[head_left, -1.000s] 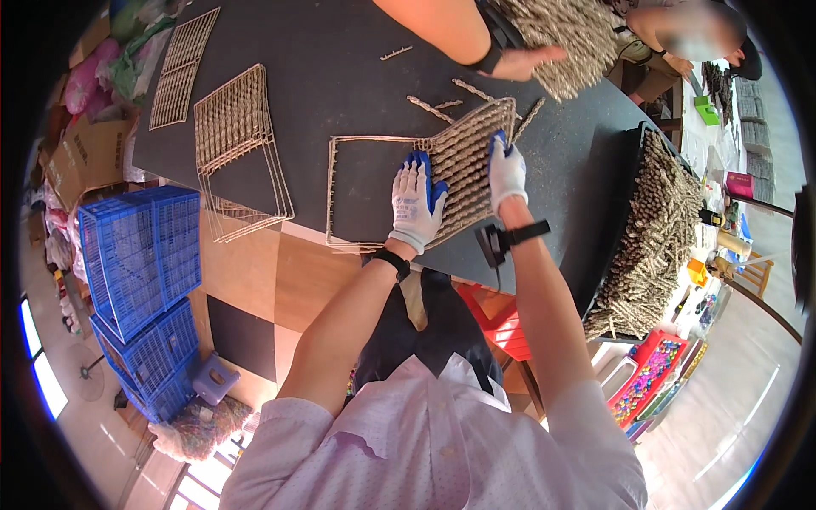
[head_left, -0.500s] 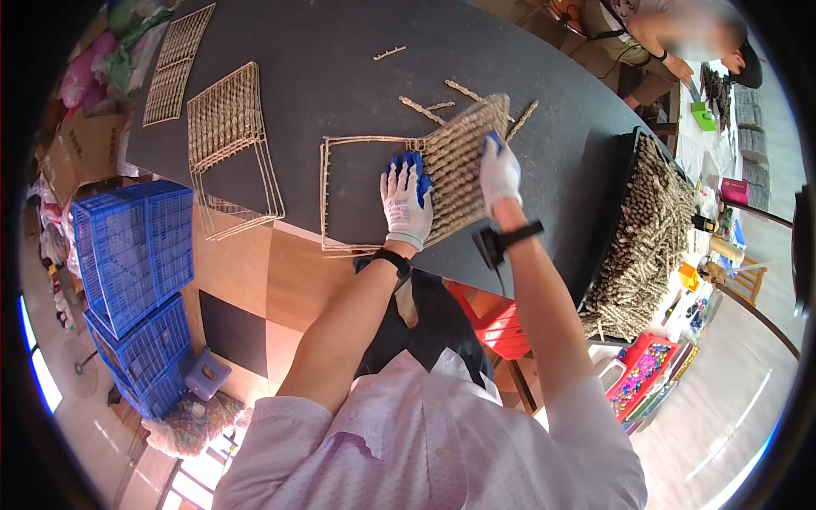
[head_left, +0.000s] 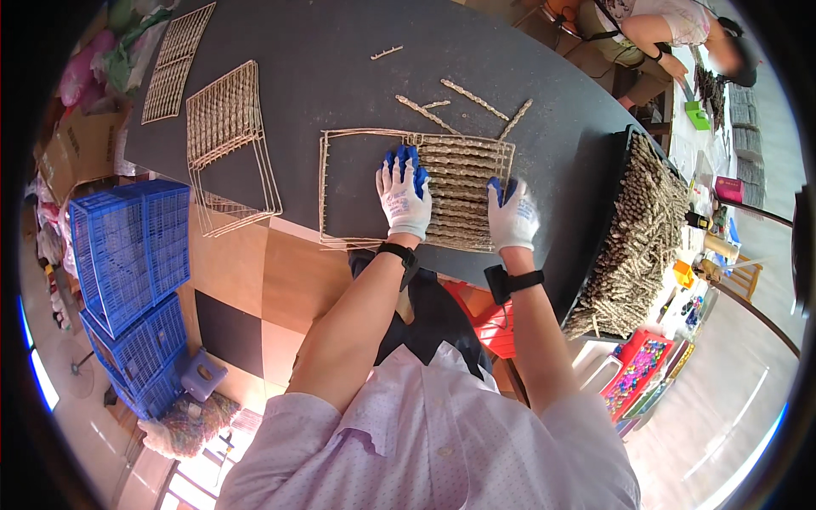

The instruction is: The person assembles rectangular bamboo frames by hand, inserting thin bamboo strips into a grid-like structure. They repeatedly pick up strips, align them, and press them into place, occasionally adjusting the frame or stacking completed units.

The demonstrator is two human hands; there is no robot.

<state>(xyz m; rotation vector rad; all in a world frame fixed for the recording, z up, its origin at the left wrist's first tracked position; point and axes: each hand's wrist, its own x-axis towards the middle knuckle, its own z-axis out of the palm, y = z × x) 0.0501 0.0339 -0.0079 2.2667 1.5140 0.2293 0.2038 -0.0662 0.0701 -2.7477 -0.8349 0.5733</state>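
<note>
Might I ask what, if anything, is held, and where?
Left hand rests flat on the woven frame; right hand is at its right edge, grip unclear.

On the bench, slatted rectangular frames lie left of the braided rectangular frame, loose narrow braided strips behind it; right, a rectangular tray holds piled braids.

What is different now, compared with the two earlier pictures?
The right hand has moved down the picture. The slatted half of the frame has swung the same way and now lies square on the table. Another person's arm and bundle, above it at first, are gone. The left hand still rests on the frame; two frames farther left stayed.
</note>
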